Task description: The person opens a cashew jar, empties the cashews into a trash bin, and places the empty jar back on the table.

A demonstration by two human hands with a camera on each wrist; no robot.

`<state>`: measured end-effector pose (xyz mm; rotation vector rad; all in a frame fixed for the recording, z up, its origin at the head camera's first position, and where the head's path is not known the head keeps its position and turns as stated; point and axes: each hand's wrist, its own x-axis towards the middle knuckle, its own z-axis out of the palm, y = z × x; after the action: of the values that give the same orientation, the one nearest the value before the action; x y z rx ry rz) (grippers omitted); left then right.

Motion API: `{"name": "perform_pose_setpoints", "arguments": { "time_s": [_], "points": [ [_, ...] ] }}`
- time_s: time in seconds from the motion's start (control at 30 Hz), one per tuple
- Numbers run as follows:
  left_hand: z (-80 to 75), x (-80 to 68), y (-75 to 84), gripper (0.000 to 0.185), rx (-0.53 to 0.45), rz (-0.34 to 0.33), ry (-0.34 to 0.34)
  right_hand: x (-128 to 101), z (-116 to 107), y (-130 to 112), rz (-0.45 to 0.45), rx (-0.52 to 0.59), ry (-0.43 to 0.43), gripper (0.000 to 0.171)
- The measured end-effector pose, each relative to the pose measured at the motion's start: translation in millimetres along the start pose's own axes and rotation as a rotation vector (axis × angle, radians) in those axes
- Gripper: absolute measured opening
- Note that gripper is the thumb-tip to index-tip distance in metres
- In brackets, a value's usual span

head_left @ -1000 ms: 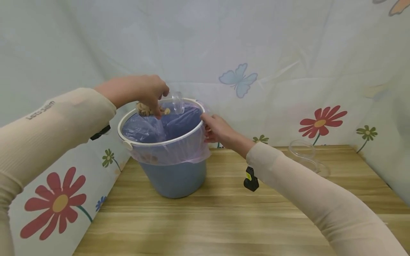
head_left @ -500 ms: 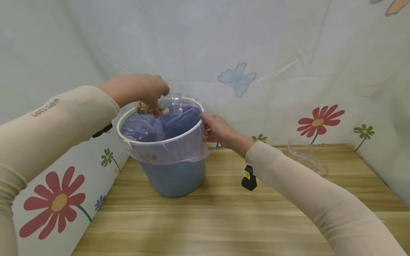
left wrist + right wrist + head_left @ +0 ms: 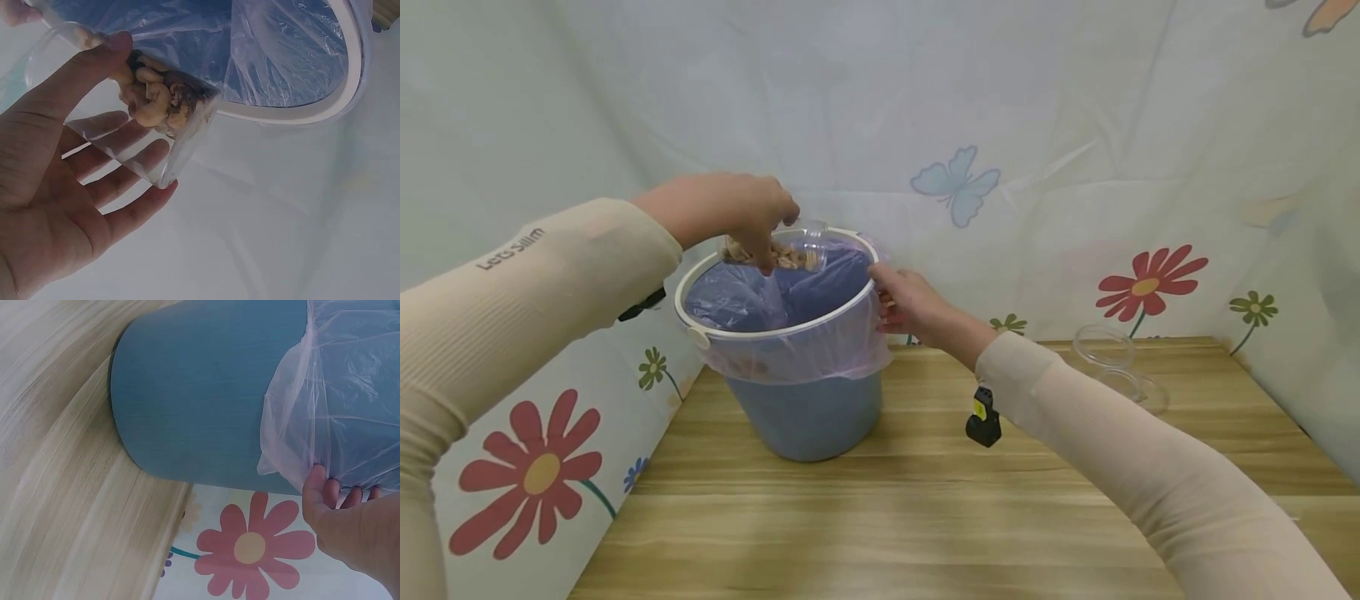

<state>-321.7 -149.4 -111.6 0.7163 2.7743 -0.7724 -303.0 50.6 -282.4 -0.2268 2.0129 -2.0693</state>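
In the head view my left hand [image 3: 737, 212] holds a clear jar [image 3: 815, 233] on its side over the trash can [image 3: 805, 421]. The left wrist view shows the thumb on one side of the jar and spread fingers on the other. Inside lie nuts [image 3: 153, 103], cashew-like and pale to dark brown, strung along the lower wall towards the end nearer my right hand. My right hand [image 3: 917, 308] grips the can's cream rim [image 3: 775, 337], thumb at the top edge and fingers against the outside. A thin pink bag [image 3: 300, 400] lines the can and folds down over it.
Clear round plastic pieces [image 3: 1105, 346], partly see-through, lie at the back right of the wooden table [image 3: 925, 517]. A white cloth backdrop [image 3: 1060, 108] with printed flowers and a butterfly stands close behind and at both sides.
The jar has tipped slightly, and the nuts have slid rightward along it, towards its far end. My right hand and the trash can have stayed put.
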Motion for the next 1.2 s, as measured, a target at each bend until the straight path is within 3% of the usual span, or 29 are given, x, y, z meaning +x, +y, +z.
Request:
{"name": "perform_pose_setpoints", "arguments": {
  "time_s": [0.4,0.8,1.2],
  "points": [
    [0.4,-2.8,2.0,0.085,-0.021,-0.051,-0.027,1.1,0.1,1.4,-0.005,0.011,-0.011,0.031],
    [-2.6,-2.4,0.9,0.082,0.052,-0.038,-0.062,1.3,-1.9,1.1,0.005,0.019,-0.017,0.029],
    [-1.9,2.1,-0.9,0.085,0.026,-0.004,-0.055,1.8,-1.7,1.4,-0.007,-0.003,-0.041,0.029]
  ]
}}
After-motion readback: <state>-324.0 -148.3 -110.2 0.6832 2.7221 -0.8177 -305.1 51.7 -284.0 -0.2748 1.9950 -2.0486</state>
